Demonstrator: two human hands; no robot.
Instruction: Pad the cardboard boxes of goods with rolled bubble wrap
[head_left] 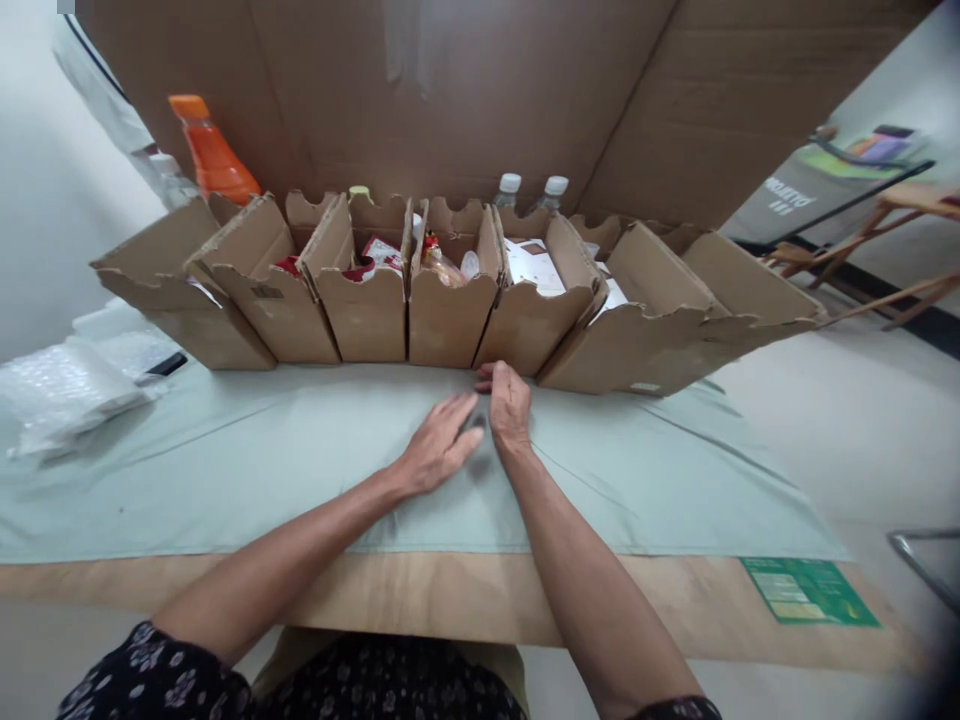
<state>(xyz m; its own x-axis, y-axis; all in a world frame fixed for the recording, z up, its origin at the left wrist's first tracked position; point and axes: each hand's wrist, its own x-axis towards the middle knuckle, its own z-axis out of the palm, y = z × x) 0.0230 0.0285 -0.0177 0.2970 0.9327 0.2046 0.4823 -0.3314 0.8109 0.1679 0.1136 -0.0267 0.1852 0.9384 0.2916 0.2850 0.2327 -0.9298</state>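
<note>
My left hand (439, 445) lies flat on the pale green cloth (225, 470) with its fingers stretched out toward the right hand. Beside it, my right hand (508, 403) rests on the cloth with fingers curled down, touching the left fingertips. A small dark thing shows between the two hands, too hidden to name. Both hands sit just in front of a row of open cardboard bins (446, 315) holding packets and white papers.
An orange bottle (211, 152) and clear bottles (532, 190) stand behind the bins, against a big cardboard sheet (450, 90). Bubble wrap (67, 390) lies at the left. A green sticker (808, 590) is on the wooden table edge; wooden chairs stand at the right.
</note>
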